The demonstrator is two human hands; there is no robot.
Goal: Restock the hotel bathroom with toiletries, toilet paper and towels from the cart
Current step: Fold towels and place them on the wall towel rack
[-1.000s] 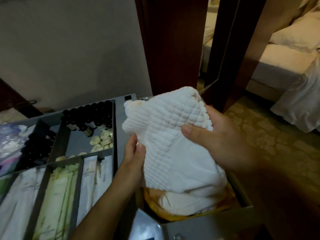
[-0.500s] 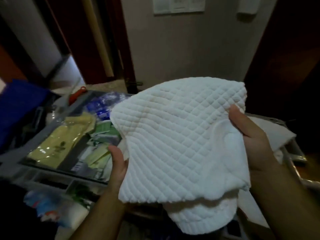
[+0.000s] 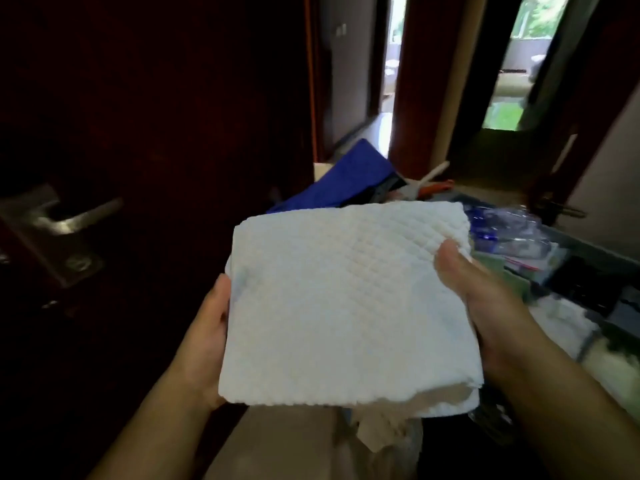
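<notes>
A folded white waffle-weave towel (image 3: 346, 299) is held level in front of the person, between both hands and above the near end of the cart, touching nothing else. The left hand (image 3: 209, 344) cups the towel's left edge, with the palm against the fold and the fingers hidden underneath. The right hand (image 3: 491, 317) grips the right edge. Its thumb (image 3: 450, 265) lies on top near the far corner and its fingers are curled out of sight below. A loose layer of the towel sags open at the near right corner.

To the right, partly behind the towel, is the grey metal housekeeping cart (image 3: 595, 245), whose top tray is split into compartments. The far compartment holds a heap of clear plastic packets with blue print (image 3: 502, 221). The next one holds green-toned sachets (image 3: 519, 275), too blurred to read. Nearer the person lies a pile of white packets (image 3: 561, 317), and beside it is a dark compartment (image 3: 588, 285) whose contents cannot be made out.

A blue fabric bag (image 3: 349, 174) stands at the far end of the cart. Just beside it, a white handle (image 3: 434, 171) and something orange (image 3: 438, 187) stick up.

On the left is a dark wooden door (image 3: 156, 133) with a metal lever handle (image 3: 69, 216).
</notes>
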